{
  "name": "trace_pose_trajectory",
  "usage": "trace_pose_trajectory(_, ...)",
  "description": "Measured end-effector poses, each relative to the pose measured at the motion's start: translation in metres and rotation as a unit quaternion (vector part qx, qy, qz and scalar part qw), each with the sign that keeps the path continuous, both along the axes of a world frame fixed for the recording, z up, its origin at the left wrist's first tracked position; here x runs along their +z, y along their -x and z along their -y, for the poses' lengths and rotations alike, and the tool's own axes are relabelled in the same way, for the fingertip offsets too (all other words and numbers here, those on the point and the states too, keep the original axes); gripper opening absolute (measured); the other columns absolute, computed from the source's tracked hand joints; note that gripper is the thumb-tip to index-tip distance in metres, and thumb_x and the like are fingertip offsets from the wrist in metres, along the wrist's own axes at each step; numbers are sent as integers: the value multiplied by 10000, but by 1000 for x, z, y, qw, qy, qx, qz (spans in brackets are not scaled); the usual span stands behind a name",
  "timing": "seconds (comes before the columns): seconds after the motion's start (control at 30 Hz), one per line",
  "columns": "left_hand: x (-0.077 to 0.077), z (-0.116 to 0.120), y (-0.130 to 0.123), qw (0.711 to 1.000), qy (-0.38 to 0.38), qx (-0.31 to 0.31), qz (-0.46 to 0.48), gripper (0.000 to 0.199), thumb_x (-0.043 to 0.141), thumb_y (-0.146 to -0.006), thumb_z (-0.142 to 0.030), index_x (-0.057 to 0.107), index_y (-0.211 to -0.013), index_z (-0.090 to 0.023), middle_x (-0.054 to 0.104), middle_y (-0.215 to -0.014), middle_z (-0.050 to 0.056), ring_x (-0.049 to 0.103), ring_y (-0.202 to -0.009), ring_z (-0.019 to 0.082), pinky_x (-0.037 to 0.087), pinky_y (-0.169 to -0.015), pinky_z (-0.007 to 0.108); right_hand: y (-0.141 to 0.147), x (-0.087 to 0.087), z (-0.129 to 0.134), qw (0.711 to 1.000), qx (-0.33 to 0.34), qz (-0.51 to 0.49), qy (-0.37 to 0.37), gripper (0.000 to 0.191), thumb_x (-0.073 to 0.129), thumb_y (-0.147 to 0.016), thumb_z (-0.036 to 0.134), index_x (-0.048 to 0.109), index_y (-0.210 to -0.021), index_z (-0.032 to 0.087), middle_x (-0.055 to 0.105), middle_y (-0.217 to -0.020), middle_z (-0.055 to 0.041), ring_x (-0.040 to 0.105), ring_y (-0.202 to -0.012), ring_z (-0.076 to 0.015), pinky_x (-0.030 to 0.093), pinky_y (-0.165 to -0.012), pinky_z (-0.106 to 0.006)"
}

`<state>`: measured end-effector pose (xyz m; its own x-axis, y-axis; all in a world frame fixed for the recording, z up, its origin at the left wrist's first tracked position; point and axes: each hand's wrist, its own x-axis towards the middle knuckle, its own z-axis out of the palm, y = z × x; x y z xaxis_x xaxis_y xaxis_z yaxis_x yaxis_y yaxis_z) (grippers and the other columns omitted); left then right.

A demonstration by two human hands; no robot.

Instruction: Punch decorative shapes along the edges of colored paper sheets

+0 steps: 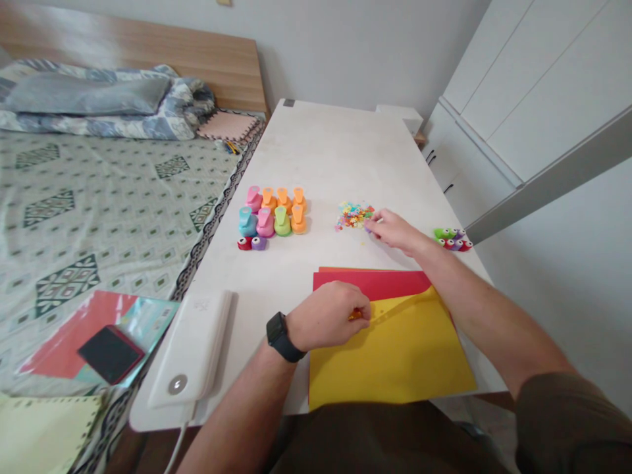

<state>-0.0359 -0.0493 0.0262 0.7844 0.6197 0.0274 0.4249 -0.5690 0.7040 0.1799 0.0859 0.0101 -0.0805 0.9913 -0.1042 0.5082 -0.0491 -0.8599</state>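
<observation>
My left hand (340,313) is closed above the upper left part of a yellow paper sheet (395,362). Something small and orange-yellow shows between its curled fingers, too hidden to name. Small holes dot the yellow sheet near its upper edge, beside that hand. Under it lies a red sheet (340,283). My right hand (392,230) pinches at the right edge of a pile of colourful paper cut-outs (354,214). A bit of purple is visible at its fingertips, but I cannot tell whether it is a cut-out or a tool.
Several large craft punches (274,214) stand in rows left of the pile, with two mini punches (251,243) before them. More mini punches (453,239) sit by the right edge. A white corded device (192,349) lies front left. A phone (111,353) rests on the bed.
</observation>
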Motion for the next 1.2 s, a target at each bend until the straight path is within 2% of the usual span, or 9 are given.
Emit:
trace_pose_trajectory(0.1,0,0,0,1000,0,2,0,90,655,-865,-196,741,-861,-169,751,-878,28,661,-817,154,476,-767,245,1,-12,-4,988,-5,151,-32,342,630,-896,560,563,-924,226,637,-760,-14,520,-658,-156,327,-576,-266)
trace_pose_trajectory(0.2,-1,0,0,1000,-3,0,3,88,658,-866,-198,741,-857,-169,751,-877,27,660,-817,155,473,-770,246,1,-15,-4,982,15,184,-42,356,620,-900,574,585,-903,220,658,-773,-27,542,-673,-165,332,-581,-274)
trace_pose_trajectory(0.33,-1,0,1,1000,-5,7,3,91,653,-868,-195,740,-863,-172,752,-880,26,662,-826,159,470,-775,251,-1,-7,1,997,34,47,41,415,516,-952,623,573,-881,218,581,-639,1,448,-504,-119,277,-466,-249)
trace_pose_trajectory(0.43,-1,0,1,1000,-6,6,3,98,647,-876,-201,739,-865,-170,753,-881,26,663,-829,160,470,-778,253,-5,-1,3,990,29,-69,118,450,527,-933,660,538,-854,216,527,-590,17,354,-418,-87,192,-394,-226)
trace_pose_trajectory(0.6,0,1,0,1000,-4,6,2,96,646,-874,-196,738,-864,-170,753,-879,22,664,-824,156,470,-776,249,-12,-3,3,953,47,-199,223,456,541,-935,624,504,-765,203,505,-579,12,292,-389,-66,117,-369,-214)
trace_pose_trajectory(0.73,0,0,1,1000,-5,5,3,89,652,-868,-193,738,-864,-169,752,-878,24,665,-823,157,469,-772,247,-17,-2,2,908,61,-301,284,409,532,-950,574,525,-790,198,494,-587,25,274,-402,-66,120,-377,-213)
trace_pose_trajectory(0.93,-1,0,0,1000,-3,4,0,90,651,-864,-189,739,-857,-167,755,-877,29,668,-821,159,471,-771,247,-22,8,5,857,85,-402,313,303,539,-951,493,544,-849,208,482,-601,31,306,-437,-88,166,-400,-212)
trace_pose_trajectory(1.07,-3,0,0,1000,-5,4,0,95,648,-870,-198,738,-858,-169,755,-876,30,668,-821,160,470,-774,247,-23,10,5,840,94,-430,318,274,519,-953,447,538,-833,201,466,-612,27,317,-456,-95,189,-408,-214)
trace_pose_trajectory(1.2,-2,-1,0,1000,0,1,-4,92,649,-867,-198,735,-859,-169,756,-879,32,669,-820,160,470,-772,244,-23,8,3,838,89,-436,316,257,516,-947,430,536,-831,201,451,-609,28,312,-461,-99,200,-406,-215)
